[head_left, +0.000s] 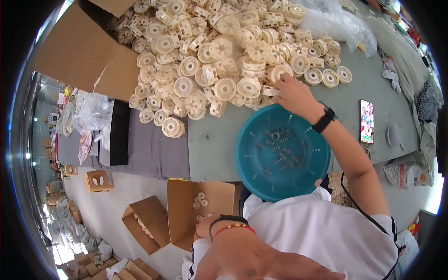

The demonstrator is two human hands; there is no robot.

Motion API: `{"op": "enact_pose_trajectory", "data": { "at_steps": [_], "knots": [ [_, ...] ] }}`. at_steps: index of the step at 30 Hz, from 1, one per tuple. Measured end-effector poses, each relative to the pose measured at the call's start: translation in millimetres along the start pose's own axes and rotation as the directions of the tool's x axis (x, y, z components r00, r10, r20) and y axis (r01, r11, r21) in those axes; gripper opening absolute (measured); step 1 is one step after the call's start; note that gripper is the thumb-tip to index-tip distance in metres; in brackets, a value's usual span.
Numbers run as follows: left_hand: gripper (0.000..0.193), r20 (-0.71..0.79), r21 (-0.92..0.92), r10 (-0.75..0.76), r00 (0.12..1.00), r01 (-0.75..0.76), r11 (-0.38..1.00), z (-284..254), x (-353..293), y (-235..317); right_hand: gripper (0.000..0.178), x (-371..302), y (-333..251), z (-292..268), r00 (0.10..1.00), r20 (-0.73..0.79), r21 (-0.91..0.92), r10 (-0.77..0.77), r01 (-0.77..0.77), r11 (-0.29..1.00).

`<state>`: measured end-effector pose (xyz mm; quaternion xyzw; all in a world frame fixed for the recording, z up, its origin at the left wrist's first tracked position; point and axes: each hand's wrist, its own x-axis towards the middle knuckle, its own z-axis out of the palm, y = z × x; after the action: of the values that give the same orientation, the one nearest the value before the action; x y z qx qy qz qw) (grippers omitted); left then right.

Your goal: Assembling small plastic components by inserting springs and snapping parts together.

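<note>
Reach with right hand (293, 95), fingers closing on one cream plastic wheel (269, 91) at twelve o'clock of teal basin (247, 158), lifting cleanly; left hand (247, 256) empty, spread flat

Phone (367, 121) lies screen-up on the grey table (214, 144), well right of the pile. Clear plastic bags (338, 23) bunch at the far right of the table, more of them (93, 112) at its left end. Big cardboard flap (79, 51) at upper left. Down on the floor, an open box (198, 210) holding a few cream pieces, another box (144, 224) just beside it, a small cut-out box (98, 181) further left.
</note>
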<state>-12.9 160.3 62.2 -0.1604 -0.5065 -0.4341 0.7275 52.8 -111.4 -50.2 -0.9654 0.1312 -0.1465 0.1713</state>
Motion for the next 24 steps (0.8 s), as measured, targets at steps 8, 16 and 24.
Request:
{"op": "enact_pose_trajectory", "data": {
  "at_steps": [8, 16, 24],
  "knots": [
    [0.019, -0.147, -0.159, -0.379, 0.914, 0.356, 0.921, -30.3, 52.8, 20.3, 0.033, -86.2, -16.9, -42.1, 0.960, -0.045, 0.628, 0.278, -0.189, 0.755],
    [0.040, -0.157, 0.113, 0.280, 0.947, -0.265, 0.958, -38.2, 59.3, -47.5, 0.034, -142.3, -13.5, -17.2, 0.873, 0.092, 0.731, 0.480, -0.386, 0.562],
    [0.036, -0.730, 0.382, -0.146, 0.668, 0.575, 0.724, -97.0, 38.2, 0.8, 0.036, -151.4, -24.3, -54.8, 0.872, -0.265, 0.677, 0.411, -0.135, 0.723]
  ]
}}
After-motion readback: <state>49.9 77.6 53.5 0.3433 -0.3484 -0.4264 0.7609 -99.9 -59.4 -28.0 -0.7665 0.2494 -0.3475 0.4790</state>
